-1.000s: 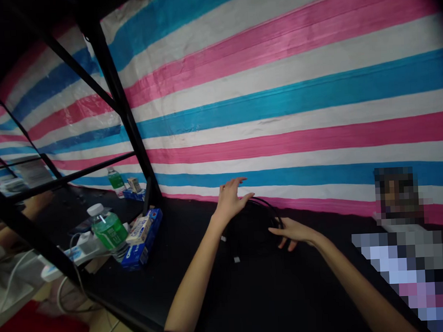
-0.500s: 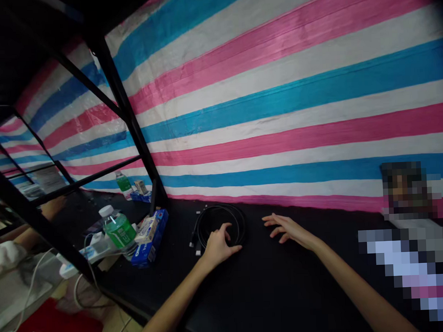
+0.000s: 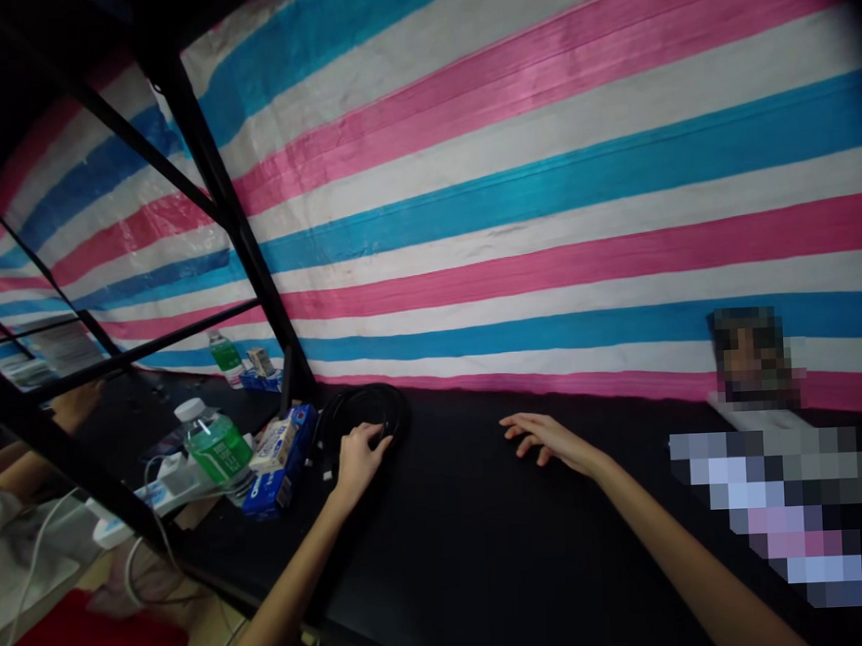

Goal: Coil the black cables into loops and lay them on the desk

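Note:
A coiled black cable lies flat on the black table, close to the black frame post. My left hand rests on the near side of the coil, fingers pressed down on it. My right hand lies flat on the bare table to the right, fingers stretched out, holding nothing.
A green-labelled bottle, a blue snack box and a white power strip crowd the table's left end beside the black frame post. A striped tarp backs the table. Another person sits at the right.
My left hand has slid the cable coil leftwards across the table to the frame post. My right hand let go of it and now lies flat on the table.

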Tool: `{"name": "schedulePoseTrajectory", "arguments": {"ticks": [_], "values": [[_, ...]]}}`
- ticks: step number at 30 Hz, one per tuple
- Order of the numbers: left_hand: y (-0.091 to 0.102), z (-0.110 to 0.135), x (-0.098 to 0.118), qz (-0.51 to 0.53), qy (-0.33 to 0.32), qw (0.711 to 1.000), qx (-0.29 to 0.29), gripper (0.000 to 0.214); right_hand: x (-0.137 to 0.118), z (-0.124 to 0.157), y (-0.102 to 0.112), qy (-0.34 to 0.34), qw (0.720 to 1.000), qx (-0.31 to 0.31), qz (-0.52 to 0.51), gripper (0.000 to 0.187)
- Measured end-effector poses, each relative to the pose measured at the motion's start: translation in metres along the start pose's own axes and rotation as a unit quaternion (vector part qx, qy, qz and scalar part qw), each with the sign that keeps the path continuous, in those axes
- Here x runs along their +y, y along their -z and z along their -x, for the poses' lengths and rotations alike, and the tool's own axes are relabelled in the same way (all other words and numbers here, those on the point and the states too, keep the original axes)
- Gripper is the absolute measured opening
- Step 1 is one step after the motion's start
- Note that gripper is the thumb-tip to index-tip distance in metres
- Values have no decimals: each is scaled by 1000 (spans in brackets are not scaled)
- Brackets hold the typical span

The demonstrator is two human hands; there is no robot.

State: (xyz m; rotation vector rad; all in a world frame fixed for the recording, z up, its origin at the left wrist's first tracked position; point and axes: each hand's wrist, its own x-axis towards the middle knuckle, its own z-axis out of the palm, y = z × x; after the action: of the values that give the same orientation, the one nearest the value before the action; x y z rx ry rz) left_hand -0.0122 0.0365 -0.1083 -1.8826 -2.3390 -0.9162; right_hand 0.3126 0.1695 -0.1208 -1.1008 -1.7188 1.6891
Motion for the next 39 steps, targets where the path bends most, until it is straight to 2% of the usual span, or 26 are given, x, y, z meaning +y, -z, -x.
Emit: {"name": "schedulePoseTrajectory", "arguments": {"ticks": [5, 11, 14, 17, 24, 31, 36, 39], "values": [[14, -1, 9, -9, -5, 1000, -3, 29, 1, -2, 0, 0, 1000, 1, 3, 31], [14, -11, 14, -52, 53, 997, -30, 42, 0, -3, 0, -3, 1000, 1, 13, 30], [11, -13, 14, -38, 64, 995, -66, 34, -2, -2, -1, -3, 1000, 1, 18, 30], [12, -14, 14, -22, 80, 994, -72, 29, -3, 0, -1, -4, 1000, -1, 21, 30], [20, -17, 13, 34, 128, 991, -27, 34, -1, -2, 0, -7, 1000, -6, 22, 29], [29, -18, 16, 134, 110, 982, 69, 31, -2, -4, -1, -8, 999, -9, 30, 31], [31, -25, 12, 218, 87, 969, 76, 31, -6, -2, -3, -13, 1000, -4, 23, 29], [40, -25, 13, 246, 85, 958, 117, 32, -7, 0, -3, -13, 1000, -4, 22, 28]]}}
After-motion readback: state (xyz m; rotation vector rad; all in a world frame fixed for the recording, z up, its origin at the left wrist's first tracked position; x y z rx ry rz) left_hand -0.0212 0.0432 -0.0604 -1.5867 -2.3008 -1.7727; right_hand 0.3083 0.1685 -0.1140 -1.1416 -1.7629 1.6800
